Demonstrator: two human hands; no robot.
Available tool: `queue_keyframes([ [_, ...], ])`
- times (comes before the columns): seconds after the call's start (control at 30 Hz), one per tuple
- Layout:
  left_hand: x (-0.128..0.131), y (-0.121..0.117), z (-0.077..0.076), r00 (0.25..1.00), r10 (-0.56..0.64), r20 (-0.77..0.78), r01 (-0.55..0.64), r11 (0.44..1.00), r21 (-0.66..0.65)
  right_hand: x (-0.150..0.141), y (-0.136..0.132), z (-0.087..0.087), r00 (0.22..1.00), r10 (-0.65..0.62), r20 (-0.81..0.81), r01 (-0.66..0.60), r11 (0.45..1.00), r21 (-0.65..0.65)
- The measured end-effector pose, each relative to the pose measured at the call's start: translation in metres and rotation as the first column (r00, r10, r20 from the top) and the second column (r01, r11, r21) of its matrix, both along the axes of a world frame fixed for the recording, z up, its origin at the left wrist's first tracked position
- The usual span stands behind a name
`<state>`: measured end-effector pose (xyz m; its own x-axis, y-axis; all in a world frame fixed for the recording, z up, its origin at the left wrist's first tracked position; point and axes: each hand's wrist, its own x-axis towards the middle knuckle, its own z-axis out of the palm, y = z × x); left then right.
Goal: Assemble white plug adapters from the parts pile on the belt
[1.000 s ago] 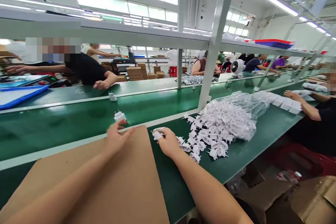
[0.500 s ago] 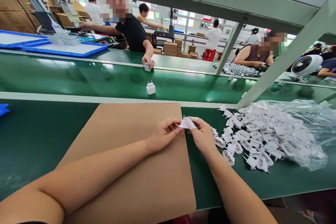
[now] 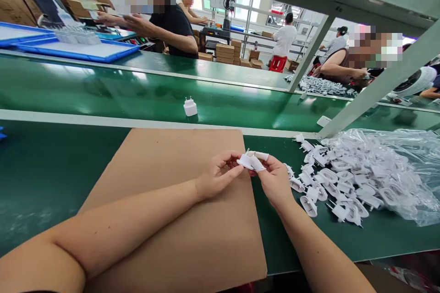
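Note:
Between my two hands, over the right edge of a brown cardboard sheet (image 3: pixel 165 238), is a white plug cover (image 3: pixel 245 161) with metal pins pointing up. My left hand (image 3: pixel 222 174) pinches its left side with thumb and fingers. My right hand (image 3: pixel 275 176) grips it from the right, with white covers on the thumb and forefinger that partly hide it. Just right of my right hand a heap of similar white plug covers (image 3: pixel 343 183) is spread on the green table (image 3: pixel 285 247).
A white plug adapter (image 3: pixel 190 107) stands pins up on the green conveyor belt (image 3: pixel 144 96). A clear plastic bag (image 3: pixel 412 160) lies around the heap. A slanted metal post (image 3: pixel 374 78) rises at the right. Across the belt, a person in black (image 3: pixel 178 27) works near blue-rimmed trays (image 3: pixel 79 57).
The plug cover in my hands has tilted slightly. On the belt, the standing adapter has shifted left. The person in black has lifted a hand and an adapter away from the belt.

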<state>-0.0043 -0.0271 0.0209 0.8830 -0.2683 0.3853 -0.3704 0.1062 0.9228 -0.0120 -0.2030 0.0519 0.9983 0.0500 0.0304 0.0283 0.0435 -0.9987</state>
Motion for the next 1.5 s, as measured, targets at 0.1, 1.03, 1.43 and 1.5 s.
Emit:
queue_keyframes([
  [0.1,0.001,0.000,0.002,0.992,-0.005,-0.126,0.003,1.000,-0.016,-0.001,-0.001,0.001,0.998,0.014,0.068,-0.010,0.998,-0.065],
  [1.03,-0.006,-0.006,0.005,0.924,-0.159,-0.347,0.095,0.976,-0.194,-0.003,-0.008,-0.006,0.789,0.198,0.581,0.101,0.891,-0.442],
  [1.43,0.006,0.009,-0.002,0.800,-0.010,-0.600,0.109,0.986,0.129,0.006,0.005,-0.022,0.944,0.056,0.325,0.092,0.902,-0.422],
  [1.5,0.005,0.008,-0.001,0.799,-0.005,-0.601,0.111,0.984,0.139,0.004,0.005,-0.020,0.946,0.062,0.319,0.073,0.917,-0.392],
])
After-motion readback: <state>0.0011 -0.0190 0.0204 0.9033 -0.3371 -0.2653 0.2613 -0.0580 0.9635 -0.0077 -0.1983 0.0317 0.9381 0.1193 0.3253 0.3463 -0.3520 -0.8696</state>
